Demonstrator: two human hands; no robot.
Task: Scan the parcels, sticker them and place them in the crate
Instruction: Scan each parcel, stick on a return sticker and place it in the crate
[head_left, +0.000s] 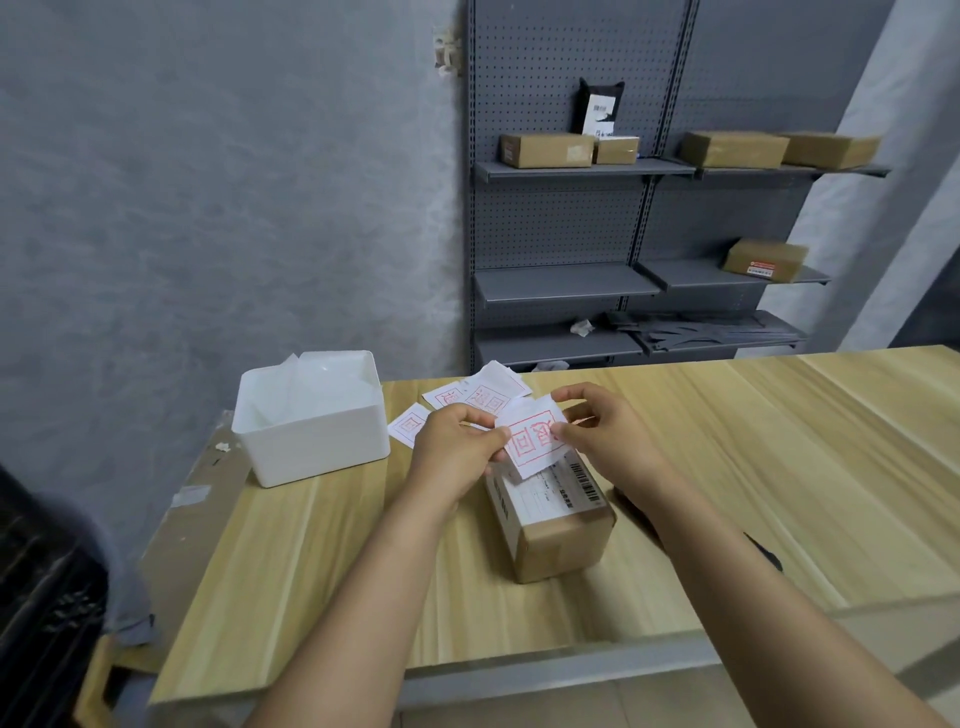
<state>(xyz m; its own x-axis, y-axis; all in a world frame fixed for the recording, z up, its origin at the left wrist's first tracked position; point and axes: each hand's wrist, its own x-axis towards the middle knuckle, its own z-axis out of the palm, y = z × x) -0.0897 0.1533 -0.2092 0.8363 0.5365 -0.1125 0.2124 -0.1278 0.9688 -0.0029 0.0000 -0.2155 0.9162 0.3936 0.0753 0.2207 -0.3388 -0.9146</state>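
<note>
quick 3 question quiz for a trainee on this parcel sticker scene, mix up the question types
1. True or false: the sticker held in both hands is already stuck flat on the parcel.
2. The white crate sits on which side of the parcel: A) the person's left, B) the person's right, C) on top of it?
3. Fill in: the spare stickers lie on the ____ behind the hands.

Key
1. False: the left hand and right hand pinch it above the parcel.
2. A.
3. Table.
</note>
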